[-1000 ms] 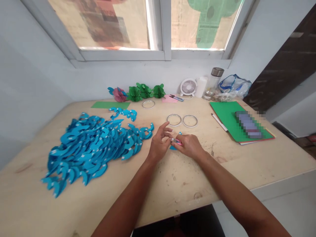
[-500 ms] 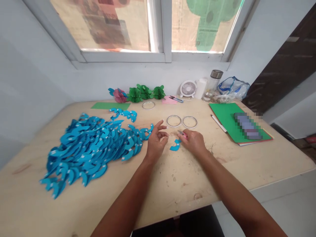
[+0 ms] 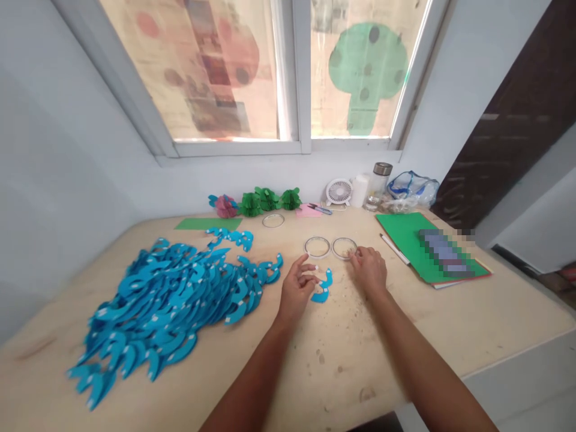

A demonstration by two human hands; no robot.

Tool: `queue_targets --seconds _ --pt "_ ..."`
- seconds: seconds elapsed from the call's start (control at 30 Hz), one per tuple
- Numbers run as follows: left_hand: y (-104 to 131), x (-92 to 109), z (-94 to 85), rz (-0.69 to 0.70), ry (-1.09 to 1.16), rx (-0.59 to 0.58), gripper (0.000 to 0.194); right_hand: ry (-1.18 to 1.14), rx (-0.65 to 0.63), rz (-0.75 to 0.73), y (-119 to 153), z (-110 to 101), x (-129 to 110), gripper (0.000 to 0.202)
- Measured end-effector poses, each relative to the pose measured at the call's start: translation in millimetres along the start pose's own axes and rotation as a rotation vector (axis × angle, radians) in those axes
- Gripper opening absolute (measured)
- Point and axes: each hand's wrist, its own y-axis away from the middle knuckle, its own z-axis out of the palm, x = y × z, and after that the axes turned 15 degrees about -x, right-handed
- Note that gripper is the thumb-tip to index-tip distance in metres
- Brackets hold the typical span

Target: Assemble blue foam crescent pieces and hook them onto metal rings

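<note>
My left hand hovers low over the table with its fingers loosely curled and apart. Its thumb side is beside a curved blue paper piece that carries small white squares. To the right, my right hand has its fingers closed at the near right edge of a thin roll of tape. Touching that ring on its left lies a second thin tape roll. A large heap of blue paper pieces with white squares spreads left of my left hand.
Along the wall stand green paper flowers, a pink one, a small white fan and a glass bottle. Scissors lie on pink paper. A green folder bears a blurred phone-like object; a pen lies beside it.
My right hand has gone from beside the blue piece to the right tape roll; the pink-handled tool in it no longer shows. My left hand is closer to the blue piece. The view tilts up.
</note>
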Motion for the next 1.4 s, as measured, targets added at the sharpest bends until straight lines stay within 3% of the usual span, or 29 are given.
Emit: queue_targets --seconds 0.17,0.3,0.43,0.73,1.4 --pt "-1.1 -8.3 -0.1 0.018 0.063 0.039 0.057 -0.168 0.086 -0.203 3.5 6.0 -5.7 0.020" --pt "-5.8 -16.6 -4.0 0.011 0.164 0.097 0.059 -0.375 0.005 -0.436 16.3 11.9 -24.4 0.017" --pt "-7.3 -16.5 -4.6 0.012 0.241 0.090 0.065 -0.381 -0.055 -0.566 27.8 14.6 -38.6 0.013" --pt "-1.5 -10.7 2.0 0.028 0.240 0.091 0.062 -0.388 -0.062 -0.550 30.3 15.7 -39.2 0.012" --pt "-0.9 -3.0 -1.8 0.001 0.377 0.122 0.066 -0.436 -0.023 -0.557 31.1 19.3 -41.9 0.013"
